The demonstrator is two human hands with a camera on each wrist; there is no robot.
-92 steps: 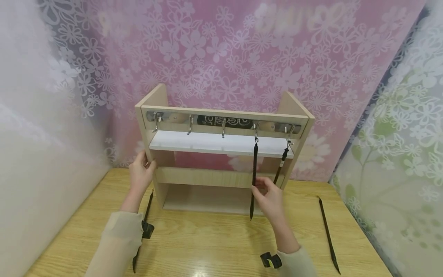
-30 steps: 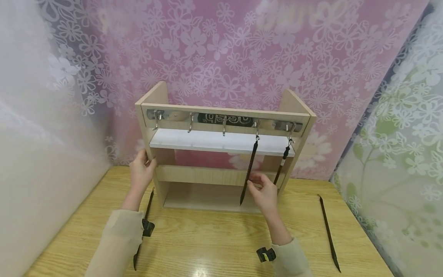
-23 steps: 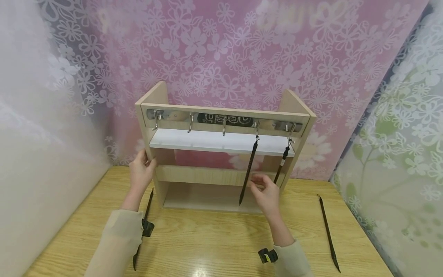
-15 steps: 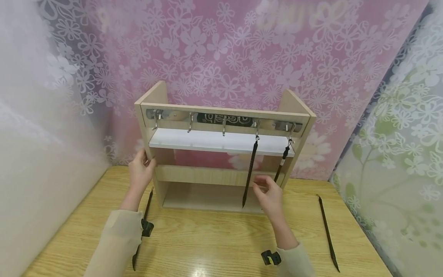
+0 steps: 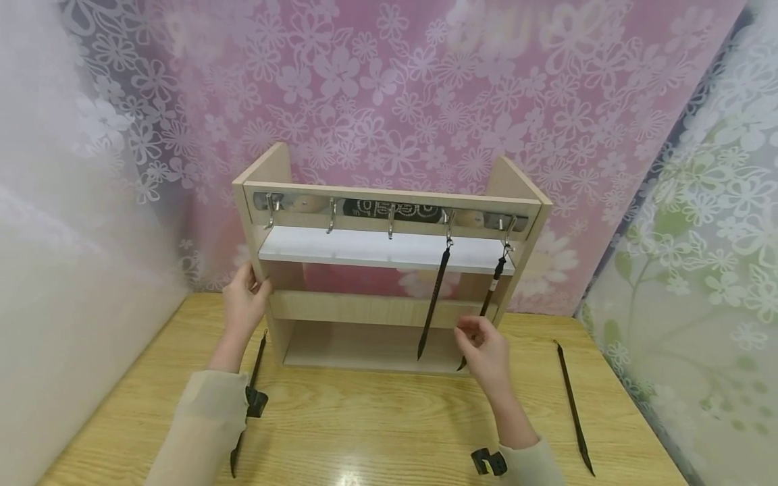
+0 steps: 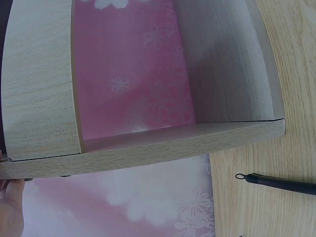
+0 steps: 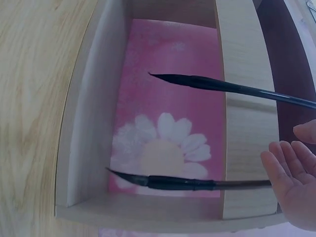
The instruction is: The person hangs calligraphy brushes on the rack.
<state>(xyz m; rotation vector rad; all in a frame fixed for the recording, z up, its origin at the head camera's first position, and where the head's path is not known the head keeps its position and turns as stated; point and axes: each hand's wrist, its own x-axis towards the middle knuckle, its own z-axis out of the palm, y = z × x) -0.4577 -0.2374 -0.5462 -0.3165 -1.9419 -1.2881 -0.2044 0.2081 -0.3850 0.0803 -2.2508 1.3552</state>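
A light wooden shelf (image 5: 365, 309) stands on the table, with a rail of metal hooks (image 5: 392, 219) along its top front. My left hand (image 5: 244, 309) grips the shelf's left side panel. From the fourth hook a dark calligraphy brush (image 5: 434, 300) hangs by its loop, slanting left at the tip. Another brush (image 5: 495, 283) hangs on the rightmost hook, partly hidden behind my right hand (image 5: 488, 352). That hand holds nothing, its fingers loosely bent. In the right wrist view, both the fourth-hook brush (image 7: 197, 82) and the rightmost brush (image 7: 180, 183) show their tips, beside my fingers (image 7: 276, 170).
One brush (image 5: 573, 405) lies on the table (image 5: 365, 432) at the right. Another lying brush (image 5: 260, 354) is at the left, partly covered by my left sleeve and wrist camera (image 5: 256, 402). A flowered pink backdrop (image 5: 377, 101) rises behind the shelf.
My right hand has let go of the fourth-hook brush and drawn away to the right and slightly down. The freed brush swings a little. My left hand keeps its hold on the shelf.
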